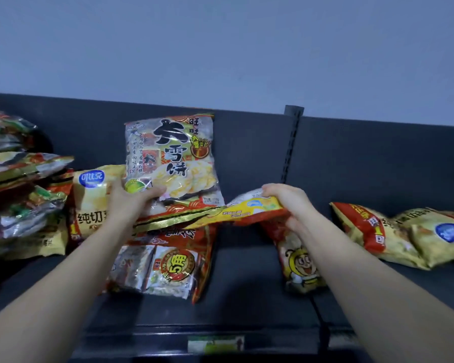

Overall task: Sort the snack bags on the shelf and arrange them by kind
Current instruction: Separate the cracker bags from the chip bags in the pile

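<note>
My left hand (131, 199) grips the bottom of a rice cracker bag (172, 155) with large black characters, holding it upright against the shelf's back panel. My right hand (286, 203) pinches a yellow and red snack bag (247, 212), held flat and edge-on above the shelf. Under both lies a red and clear rice cracker bag (165, 268) flat on the dark shelf (241, 279). A yellow chip bag (92, 203) stands behind my left wrist. A yellow bag with a cartoon figure (299, 263) lies below my right hand.
A stack of mixed bags (19, 179) is piled at the left end. Yellow chip bags (409, 234) lie at the right, past the slotted upright post (291, 142). A price label (215, 344) sits on the shelf's front edge. The wall is above.
</note>
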A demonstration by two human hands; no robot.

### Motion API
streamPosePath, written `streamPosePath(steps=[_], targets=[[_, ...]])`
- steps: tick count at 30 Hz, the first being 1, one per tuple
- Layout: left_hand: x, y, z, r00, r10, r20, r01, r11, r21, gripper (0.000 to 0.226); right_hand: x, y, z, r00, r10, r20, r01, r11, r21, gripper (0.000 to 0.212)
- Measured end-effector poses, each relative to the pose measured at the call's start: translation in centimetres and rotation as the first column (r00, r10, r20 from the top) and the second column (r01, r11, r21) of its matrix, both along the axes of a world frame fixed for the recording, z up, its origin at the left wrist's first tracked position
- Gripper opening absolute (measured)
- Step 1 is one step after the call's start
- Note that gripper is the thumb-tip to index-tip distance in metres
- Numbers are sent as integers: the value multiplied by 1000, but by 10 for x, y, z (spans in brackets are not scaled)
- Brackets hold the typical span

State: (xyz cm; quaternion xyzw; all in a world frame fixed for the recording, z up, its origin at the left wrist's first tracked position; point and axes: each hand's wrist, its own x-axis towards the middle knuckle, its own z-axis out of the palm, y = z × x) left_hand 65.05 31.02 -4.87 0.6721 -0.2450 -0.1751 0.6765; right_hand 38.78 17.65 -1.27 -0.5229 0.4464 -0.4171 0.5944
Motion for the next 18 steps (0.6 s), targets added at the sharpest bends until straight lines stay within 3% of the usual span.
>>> streamPosePath(steps=[4, 7, 9, 11, 13, 16, 18], targets=[[-16, -1, -14, 998, 57, 21, -58, 997, 59, 99, -46, -11, 6, 989, -42, 144, 16, 984, 175, 12], [-29, 2, -24, 990, 76, 122, -97, 979, 181, 101, -77, -19, 10, 897, -15, 441, -143, 936, 322, 18], [-37, 0, -28, 976, 93, 197, -151, 941, 304, 108, -92, -21, 11, 870, 5, 493, -218, 901, 375, 19], [-54, -5, -23, 893, 123, 434, -325, 843, 430, 116, -101, -24, 9, 864, 42, 501, -270, 879, 392, 27], [-88, -12, -10, 723, 89, 685, -425, 839, 340, 108, -106, -24, 6, 857, 66, 510, -299, 871, 390, 25], [-139, -37, 2, 562, -96, 822, -171, 958, 229, 83, -107, -24, 3, 896, 71, 438, -214, 934, 287, 6], [-169, -58, 1, 595, -303, 745, 107, 948, 300, 74, -108, -29, 3, 916, 46, 398, -139, 968, 208, 11]])
